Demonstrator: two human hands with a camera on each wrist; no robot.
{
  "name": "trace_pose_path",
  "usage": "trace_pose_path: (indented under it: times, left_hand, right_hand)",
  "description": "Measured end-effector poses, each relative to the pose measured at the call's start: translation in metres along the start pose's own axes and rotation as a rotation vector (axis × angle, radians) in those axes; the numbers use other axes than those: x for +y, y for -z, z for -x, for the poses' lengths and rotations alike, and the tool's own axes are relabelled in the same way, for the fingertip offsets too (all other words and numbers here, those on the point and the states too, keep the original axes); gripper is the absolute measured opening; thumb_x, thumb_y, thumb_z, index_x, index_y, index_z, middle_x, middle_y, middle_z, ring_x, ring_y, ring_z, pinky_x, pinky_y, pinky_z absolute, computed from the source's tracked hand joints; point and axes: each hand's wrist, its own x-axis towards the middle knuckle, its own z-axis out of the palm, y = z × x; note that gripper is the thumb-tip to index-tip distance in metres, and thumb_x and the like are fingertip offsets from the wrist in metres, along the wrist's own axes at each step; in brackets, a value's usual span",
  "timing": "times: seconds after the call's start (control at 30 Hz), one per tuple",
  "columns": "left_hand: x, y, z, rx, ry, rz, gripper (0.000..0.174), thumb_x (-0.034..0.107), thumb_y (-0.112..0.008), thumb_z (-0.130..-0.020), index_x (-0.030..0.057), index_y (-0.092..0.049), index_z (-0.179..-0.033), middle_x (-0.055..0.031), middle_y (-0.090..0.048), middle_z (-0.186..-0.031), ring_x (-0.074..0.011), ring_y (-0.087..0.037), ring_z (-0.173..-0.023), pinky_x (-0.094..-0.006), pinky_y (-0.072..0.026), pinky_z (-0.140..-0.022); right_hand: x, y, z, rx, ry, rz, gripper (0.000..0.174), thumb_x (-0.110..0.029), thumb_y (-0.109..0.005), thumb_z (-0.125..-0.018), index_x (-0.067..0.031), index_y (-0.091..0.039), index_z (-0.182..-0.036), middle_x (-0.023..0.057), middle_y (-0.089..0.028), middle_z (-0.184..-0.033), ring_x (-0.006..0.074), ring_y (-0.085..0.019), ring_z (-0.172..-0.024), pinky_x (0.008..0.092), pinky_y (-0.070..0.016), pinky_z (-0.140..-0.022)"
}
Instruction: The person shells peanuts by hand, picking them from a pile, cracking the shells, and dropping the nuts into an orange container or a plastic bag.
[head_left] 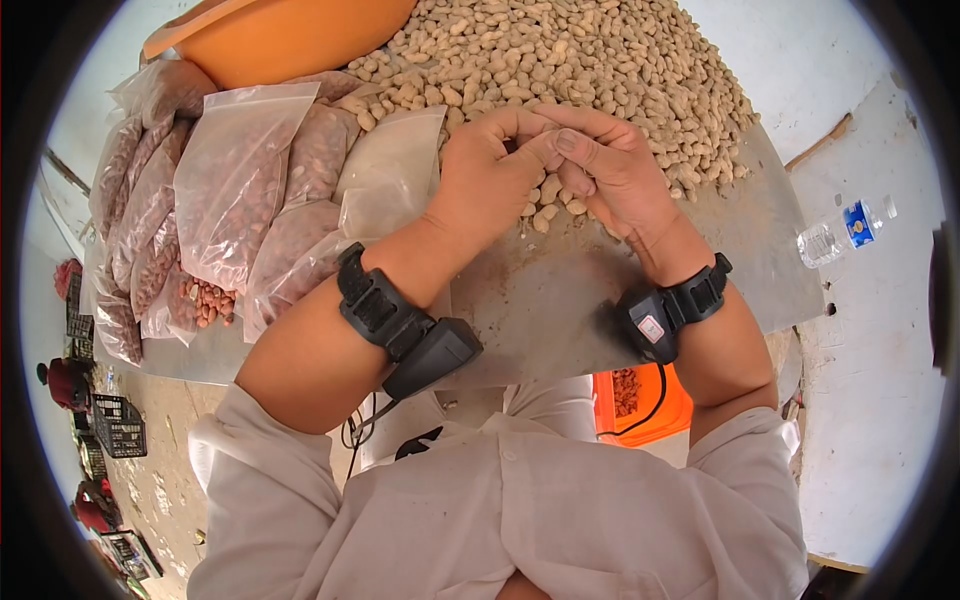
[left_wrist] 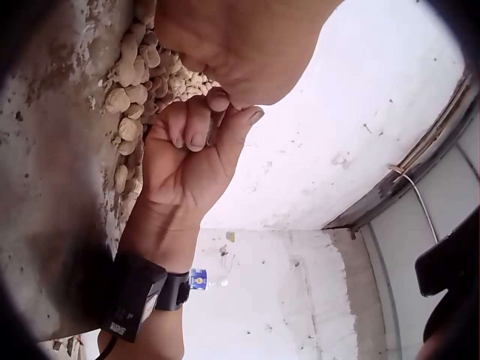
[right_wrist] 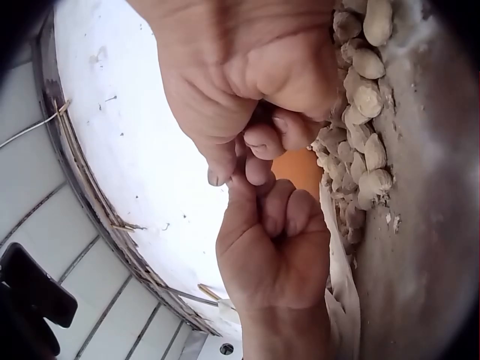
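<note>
Both hands meet in front of a heap of unshelled peanuts (head_left: pixel 600 55). The left hand (head_left: pixel 490 165) has curled fingers, its thumb tip against the tip of the right thumb. Opposite it, the right hand (head_left: pixel 630 175) also has bent fingers, its index finger and thumb reaching to the left fingertips. In the left wrist view the right hand (left_wrist: pixel 187 161) has its fingers folded toward the palm. The right wrist view has the left hand (right_wrist: pixel 274 251) below, fingers likewise curled. Overlapping fingers hide the spot between the fingertips; I cannot tell what is pinched there.
Clear plastic bags of reddish shelled peanuts (head_left: pixel 230 200) cover the left of the metal table (head_left: pixel 560 310). An orange basin (head_left: pixel 270 40) stands behind them. At right is a plastic bottle (head_left: pixel 840 235). An orange container (head_left: pixel 665 410) with reddish bits sits below the table edge.
</note>
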Motion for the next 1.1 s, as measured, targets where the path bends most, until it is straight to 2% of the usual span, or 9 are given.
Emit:
trace_pose_path:
  times: [0.2,0.3,0.37,0.5,0.6,0.8,0.9,1.0,1.1]
  left_hand:
    - [-0.001,-0.001,0.0,-0.003,-0.002,0.084,0.01,0.008,-0.058,-0.083,-0.0018,-0.061,-0.084,-0.0024,-0.06,-0.071,-0.0069,-0.051,-0.063,-0.0214,-0.0432,-0.057]
    - [0.013,-0.004,0.005,-0.102,0.068,0.296,0.011,0.006,-0.057,-0.084,-0.0024,-0.061,-0.088,-0.0033,-0.06,-0.071,-0.0083,-0.053,-0.065,-0.0213,-0.045,-0.06]
    - [0.015,-0.005,0.005,-0.105,0.035,0.266,0.013,0.006,-0.056,-0.084,-0.0028,-0.061,-0.093,-0.0035,-0.06,-0.073,-0.0095,-0.054,-0.066,-0.0208,-0.0456,-0.062]
    - [0.006,-0.005,0.004,0.011,-0.01,0.118,0.016,0.007,-0.057,-0.084,-0.0005,-0.063,-0.097,-0.003,-0.059,-0.075,-0.0106,-0.054,-0.069,-0.0223,-0.0452,-0.063]
    - [0.002,-0.003,0.002,0.029,-0.125,-0.109,0.019,0.008,-0.061,-0.081,0.0025,-0.064,-0.098,-0.0034,-0.057,-0.073,-0.0119,-0.054,-0.069,-0.0244,-0.0443,-0.063]
    - [0.005,0.002,0.001,0.037,-0.284,-0.322,0.013,0.01,-0.064,-0.076,0.0019,-0.063,-0.086,-0.0078,-0.057,-0.072,-0.0161,-0.054,-0.067,-0.0264,-0.0438,-0.062]
    - [0.006,0.001,0.003,0.026,-0.151,-0.313,0.009,0.008,-0.062,-0.077,0.0014,-0.061,-0.082,-0.0084,-0.058,-0.073,-0.0163,-0.055,-0.065,-0.0279,-0.0442,-0.059]
    - [0.008,0.001,0.004,0.021,-0.146,-0.33,0.009,0.008,-0.061,-0.077,0.0013,-0.061,-0.083,-0.0085,-0.059,-0.072,-0.0166,-0.056,-0.063,-0.0287,-0.0445,-0.057]
    - [0.009,0.001,0.006,0.007,-0.192,-0.422,0.013,0.012,-0.059,-0.084,0.0002,-0.06,-0.089,-0.0026,-0.059,-0.073,-0.0071,-0.051,-0.066,-0.022,-0.043,-0.059]
  right_hand:
    - [-0.001,-0.007,0.002,0.036,0.004,-0.033,0.027,-0.008,-0.061,-0.083,0.0032,-0.058,-0.107,0.0049,-0.061,-0.083,0.0063,-0.044,-0.056,0.0179,-0.0362,-0.048]
    - [-0.001,-0.008,0.002,0.045,-0.01,-0.16,0.026,-0.006,-0.058,-0.084,0.0037,-0.058,-0.108,0.0044,-0.059,-0.08,0.0071,-0.044,-0.054,0.0186,-0.0361,-0.047]
    - [-0.001,-0.004,0.0,0.027,-0.024,-0.283,0.025,-0.004,-0.056,-0.084,0.0035,-0.057,-0.108,0.0043,-0.058,-0.078,0.0079,-0.044,-0.053,0.019,-0.0359,-0.046]
    - [0.002,0.0,-0.003,0.037,0.04,-0.267,0.026,-0.004,-0.055,-0.085,0.0018,-0.056,-0.11,0.0042,-0.057,-0.077,0.0082,-0.045,-0.051,0.0192,-0.0358,-0.045]
    - [0.004,0.0,-0.004,0.051,0.062,-0.261,0.027,-0.004,-0.055,-0.085,0.001,-0.055,-0.111,0.004,-0.057,-0.075,0.0079,-0.045,-0.051,0.0191,-0.0361,-0.045]
    - [0.001,0.0,-0.001,0.005,0.024,-0.156,0.032,-0.005,-0.06,-0.083,0.0009,-0.054,-0.114,0.0035,-0.059,-0.079,0.0059,-0.044,-0.051,0.0176,-0.0362,-0.046]
    - [-0.002,-0.003,0.002,-0.027,0.014,0.027,0.035,-0.007,-0.063,-0.081,0.0013,-0.055,-0.114,0.0023,-0.06,-0.081,0.0042,-0.042,-0.052,0.0167,-0.0352,-0.046]
    - [-0.002,-0.005,0.003,-0.02,0.038,0.105,0.035,-0.007,-0.065,-0.08,0.0017,-0.056,-0.113,0.0009,-0.06,-0.08,0.0032,-0.04,-0.053,0.0159,-0.0344,-0.047]
    - [-0.001,-0.008,0.004,0.004,0.052,0.114,0.034,-0.007,-0.066,-0.079,0.0017,-0.057,-0.111,-0.0004,-0.059,-0.077,0.0033,-0.04,-0.053,0.0158,-0.0344,-0.047]
